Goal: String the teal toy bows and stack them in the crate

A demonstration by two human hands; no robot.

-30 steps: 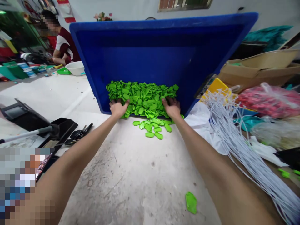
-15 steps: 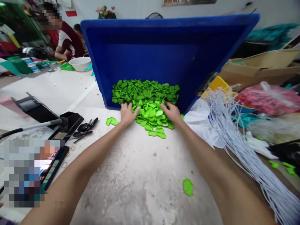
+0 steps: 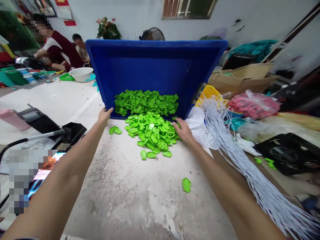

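Nearest, on the worn whitish tabletop between the two bare forearms, lies a single bright green, flat, many-sided piece, closer to the person than the right hand and well apart from it. Left of the left forearm is a lit, partly blurred screen. The right hand is loosely open, fingers bent a little and parted, grasping nothing that can be made out; its fingertips are at the right edge of a spilled heap of bright green flat pieces, beside the tub's lower lip, and whether they press on that lip cannot be told. The heap fills much of the space between the hands, and a small green cluster lies just to the right of the left hand. That hand is closed round the lower left edge of a deep blue rectangular plastic tub, thumb on the near side, other fingers mostly hidden. The tub is tipped on its side, mouth toward the person, with a darker-looking green mound inside, beyond and between both hands. To the right of the right hand trails a long bundle of thin white cords; beyond that, a clear bag of pinkish-red pieces. Far beyond the left hand stand a round white bowl and, farther, a seated person in maroon and white.
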